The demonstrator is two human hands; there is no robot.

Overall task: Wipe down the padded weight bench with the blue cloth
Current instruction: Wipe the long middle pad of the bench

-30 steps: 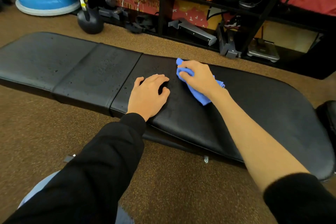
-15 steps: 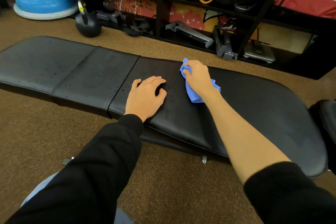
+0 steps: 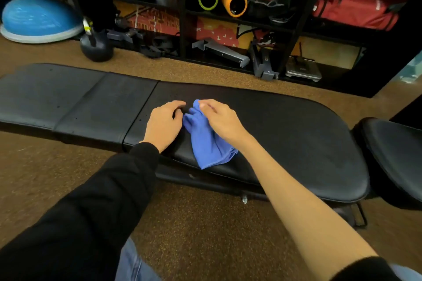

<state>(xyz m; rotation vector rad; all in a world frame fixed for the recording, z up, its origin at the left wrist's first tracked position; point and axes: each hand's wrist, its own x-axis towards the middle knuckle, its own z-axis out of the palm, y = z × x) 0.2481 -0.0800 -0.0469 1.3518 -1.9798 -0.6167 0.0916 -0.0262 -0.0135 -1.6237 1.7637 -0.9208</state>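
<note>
The black padded bench (image 3: 296,134) lies across the view on a brown carpet, in three pad sections, with small specks on its left sections. The blue cloth (image 3: 206,143) is bunched on the middle of the long right pad and trails toward the near edge. My right hand (image 3: 220,118) presses on the cloth's upper part, fingers curled over it. My left hand (image 3: 163,124) rests flat on the pad just left of the cloth, touching its edge, with fingers spread.
A black seat pad (image 3: 397,153) sits at the right end. Behind the bench stand a black kettlebell (image 3: 96,47), a blue balance dome (image 3: 38,19) and a dark shelf (image 3: 182,13) with green and orange foam rollers, red bags and metal parts.
My right hand has dragged the cloth left and toward the near edge, up against my left hand. More cloth now shows below the hand. My left hand has stayed in place.
</note>
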